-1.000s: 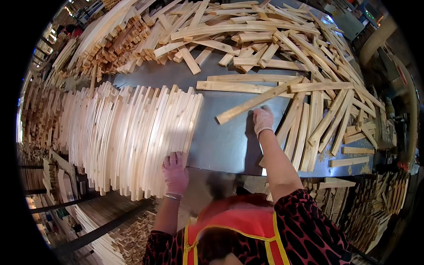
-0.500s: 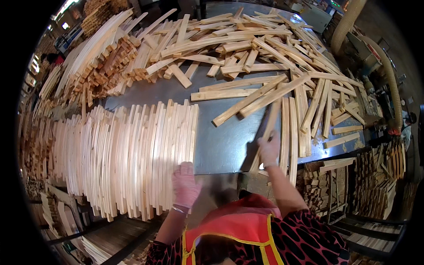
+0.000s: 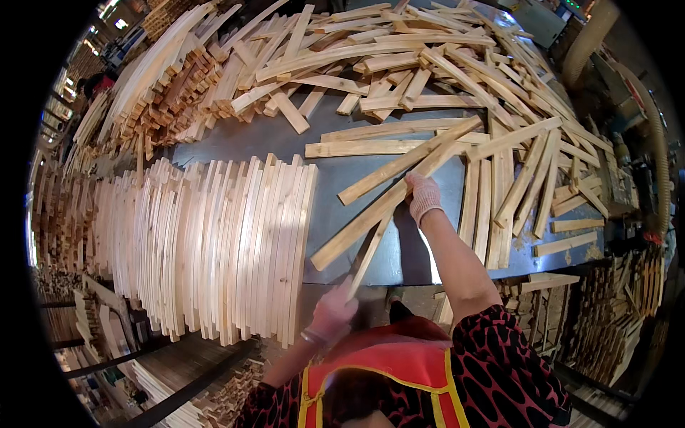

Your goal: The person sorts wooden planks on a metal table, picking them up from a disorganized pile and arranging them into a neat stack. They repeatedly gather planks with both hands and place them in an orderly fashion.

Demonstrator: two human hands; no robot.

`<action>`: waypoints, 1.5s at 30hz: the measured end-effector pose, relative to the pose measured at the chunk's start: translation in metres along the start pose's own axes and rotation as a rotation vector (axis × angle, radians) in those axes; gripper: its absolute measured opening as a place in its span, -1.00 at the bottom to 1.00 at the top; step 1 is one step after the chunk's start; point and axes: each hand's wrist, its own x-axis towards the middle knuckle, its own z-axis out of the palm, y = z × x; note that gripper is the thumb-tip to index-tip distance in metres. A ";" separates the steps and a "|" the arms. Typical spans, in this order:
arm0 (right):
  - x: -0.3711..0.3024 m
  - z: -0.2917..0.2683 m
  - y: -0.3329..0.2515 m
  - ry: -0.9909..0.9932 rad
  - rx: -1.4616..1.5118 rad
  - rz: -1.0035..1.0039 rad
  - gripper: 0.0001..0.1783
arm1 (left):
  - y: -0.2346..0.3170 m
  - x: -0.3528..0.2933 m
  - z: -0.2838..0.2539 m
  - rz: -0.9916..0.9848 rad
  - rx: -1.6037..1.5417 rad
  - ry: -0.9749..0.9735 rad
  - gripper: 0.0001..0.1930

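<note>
My left hand (image 3: 333, 314), in a pale pinkish glove, is closed round the near end of a narrow wooden strip (image 3: 369, 251) that slants up and away over the table's front edge. Farther out, my gloved right hand (image 3: 425, 194) grips another wooden strip (image 3: 360, 222) at its side, near the middle of its length. That strip lies diagonally above the left hand's one and partly covers its far end. To the left of my hands stands a close row of pale strips (image 3: 242, 250), set side by side on edge.
A loose heap of wooden strips (image 3: 399, 64) covers the far side of the metal table (image 3: 328, 192). More strips (image 3: 485, 207) lie to the right of my right arm. Stacked timber (image 3: 164, 85) rises at the far left, and a ribbed hose (image 3: 589, 43) hangs at the far right.
My left hand has left the row's near right end and moved right to take a strip. My right hand has moved farther out and now grips a diagonal strip, pulled nearer and leftward.
</note>
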 end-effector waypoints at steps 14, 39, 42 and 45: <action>0.008 0.002 -0.012 -0.347 -0.623 -0.261 -0.54 | -0.009 -0.060 0.002 -0.405 0.012 0.218 -0.37; -0.188 -0.068 0.027 -0.803 -1.541 -1.423 -0.61 | 0.017 0.010 -0.066 0.138 0.016 -0.031 -0.44; -0.219 -0.052 0.029 -0.642 -1.278 -1.438 -0.55 | 0.040 0.001 -0.042 0.083 -0.836 -0.357 -0.54; -0.166 -0.078 -0.046 -0.325 -1.381 -0.974 -0.49 | 0.033 -0.012 -0.034 -0.132 -0.875 -0.320 -0.47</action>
